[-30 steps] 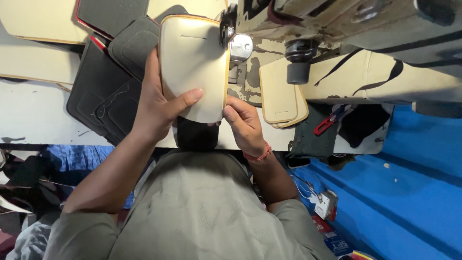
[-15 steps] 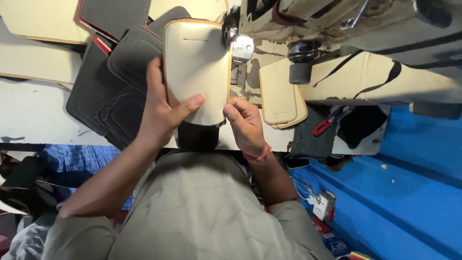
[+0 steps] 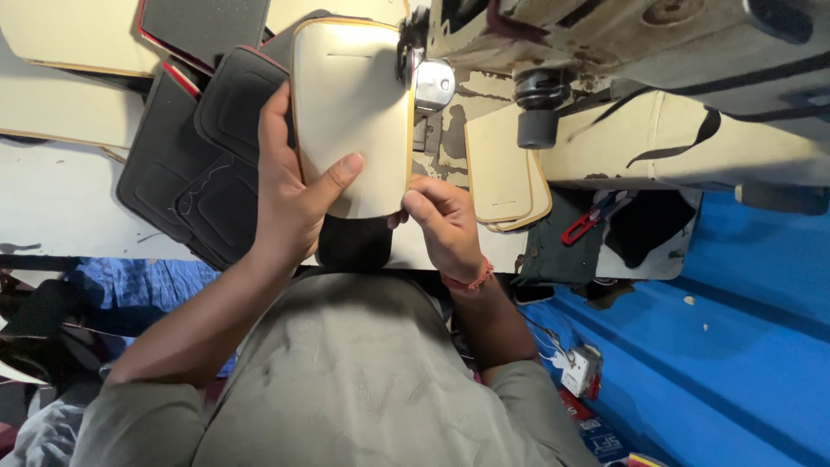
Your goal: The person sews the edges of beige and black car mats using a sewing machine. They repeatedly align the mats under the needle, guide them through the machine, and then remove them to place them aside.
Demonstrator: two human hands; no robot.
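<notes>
One cream panel point(image 3: 350, 112) is gripped by two hands' fingers point(image 3: 333, 177) beside two more.

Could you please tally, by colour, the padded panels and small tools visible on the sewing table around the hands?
Cream panel at the sewing machine, held by the left hand and right hand: 1
Cream panels stacked to the right: at least 2
Dark grey panels at left: at least 3
Red-handled tool: 1
Total: at least 7
</notes>
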